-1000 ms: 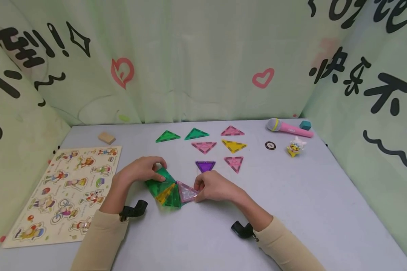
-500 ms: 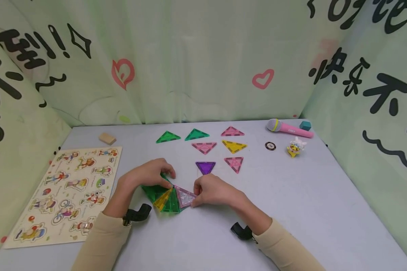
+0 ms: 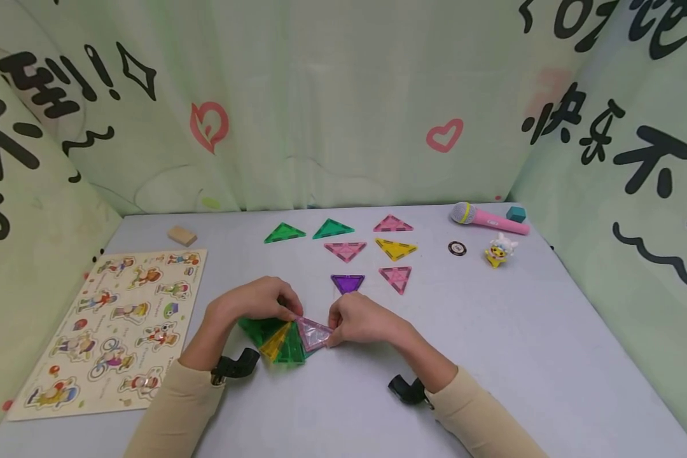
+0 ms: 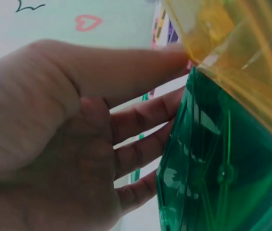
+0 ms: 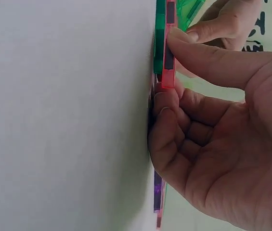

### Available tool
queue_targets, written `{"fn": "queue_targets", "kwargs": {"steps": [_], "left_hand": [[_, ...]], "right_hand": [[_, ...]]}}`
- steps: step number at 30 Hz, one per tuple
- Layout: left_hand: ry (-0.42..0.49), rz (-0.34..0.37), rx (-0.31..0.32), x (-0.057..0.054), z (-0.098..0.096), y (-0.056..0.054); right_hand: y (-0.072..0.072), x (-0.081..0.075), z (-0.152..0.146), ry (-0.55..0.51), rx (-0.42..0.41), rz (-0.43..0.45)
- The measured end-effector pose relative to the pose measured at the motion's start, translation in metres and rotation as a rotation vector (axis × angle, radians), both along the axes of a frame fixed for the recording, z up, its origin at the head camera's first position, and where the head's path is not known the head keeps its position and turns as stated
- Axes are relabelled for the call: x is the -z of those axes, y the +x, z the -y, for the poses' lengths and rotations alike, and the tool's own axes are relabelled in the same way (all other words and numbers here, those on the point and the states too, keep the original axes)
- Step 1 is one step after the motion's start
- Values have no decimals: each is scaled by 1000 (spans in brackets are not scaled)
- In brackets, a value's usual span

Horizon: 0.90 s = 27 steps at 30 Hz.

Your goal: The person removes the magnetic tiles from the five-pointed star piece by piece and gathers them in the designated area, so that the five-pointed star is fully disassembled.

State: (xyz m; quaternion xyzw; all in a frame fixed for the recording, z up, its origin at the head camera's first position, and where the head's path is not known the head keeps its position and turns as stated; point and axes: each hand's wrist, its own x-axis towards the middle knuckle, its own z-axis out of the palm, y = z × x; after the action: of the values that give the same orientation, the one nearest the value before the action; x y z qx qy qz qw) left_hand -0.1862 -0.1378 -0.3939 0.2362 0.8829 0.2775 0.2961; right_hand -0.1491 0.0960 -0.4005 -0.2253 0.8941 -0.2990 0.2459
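A fan of joined, see-through magnetic tiles lies between both hands, with green tiles (image 3: pixel 290 349), a yellow tile (image 3: pixel 275 344) and a light pink triangular tile (image 3: pixel 313 333) at its right end. My right hand (image 3: pixel 368 320) pinches the outer corner of the pink tile; in the right wrist view this tile's edge (image 5: pixel 169 78) rests over a green tile (image 5: pixel 160 53). My left hand (image 3: pixel 263 299) holds the fan at its upper point with thumb and fingertips. In the left wrist view, green (image 4: pixel 222 159) and yellow (image 4: pixel 222 33) tiles partly hide the fingertips.
Behind the hands lie several loose triangles, including a purple tile (image 3: pixel 347 282) and a yellow one (image 3: pixel 395 248). A picture board (image 3: pixel 114 318) and wooden block (image 3: pixel 181 235) are at left. At right are a pink microphone (image 3: pixel 492 219), teal block (image 3: pixel 516 213), black disc (image 3: pixel 457 248) and small figurine (image 3: pixel 499 250).
My left hand has moved right and nearer to me, from the green tile's upper corner to the fan's point beside the pink tile. The fan has shifted slightly nearer; my right hand keeps its pinch.
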Motion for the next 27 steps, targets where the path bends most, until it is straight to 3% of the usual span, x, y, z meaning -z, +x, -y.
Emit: {"fn": "queue_targets", "kwargs": {"steps": [8,19,27], "left_hand": [[-6,46,-20,2,-3,0],[179,33,22,3,-4,0],[213,17,19,6,-7,-1]], "right_hand": [[-7,5,-7,-86,8,74],[-12,7,-13,-158,-24,98],[-15,8,-17,-161,-69,120]]}}
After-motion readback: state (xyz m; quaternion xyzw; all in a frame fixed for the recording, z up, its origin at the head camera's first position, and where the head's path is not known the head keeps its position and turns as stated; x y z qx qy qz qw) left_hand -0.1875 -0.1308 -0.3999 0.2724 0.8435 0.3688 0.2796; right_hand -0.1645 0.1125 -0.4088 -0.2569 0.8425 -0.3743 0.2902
